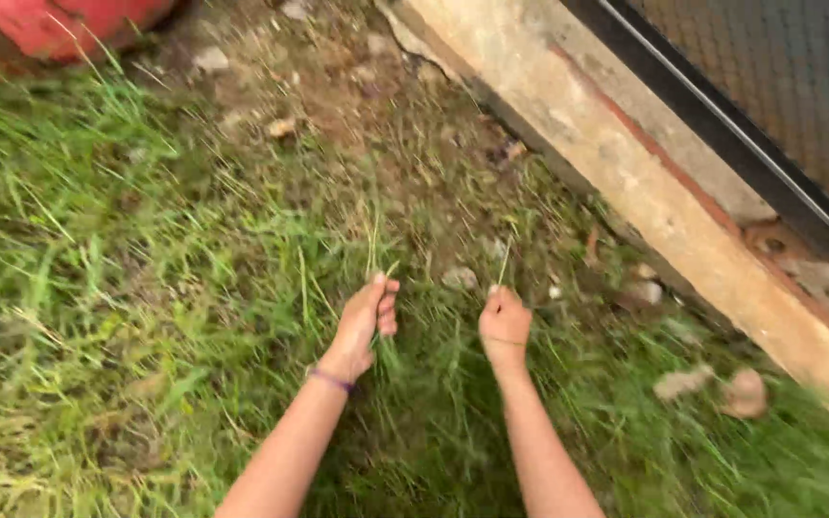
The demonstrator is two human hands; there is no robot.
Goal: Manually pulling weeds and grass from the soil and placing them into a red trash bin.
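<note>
My left hand [365,321] is closed around a thin tuft of grass blades [374,251] that stick up past the fingers. A purple band circles that wrist. My right hand [504,321] is fisted around a single grass stalk [504,264] rising from its top. Both hands hover low over long green grass [127,288], a short way apart, in the lower middle of the head view.
Bare dirt with small stones [460,278] lies beyond the hands. A concrete ledge [626,163] runs diagonally at right, under a dark-framed mesh panel [779,86]. Larger stones [746,391] sit by the ledge. A red object [40,29] is at top left.
</note>
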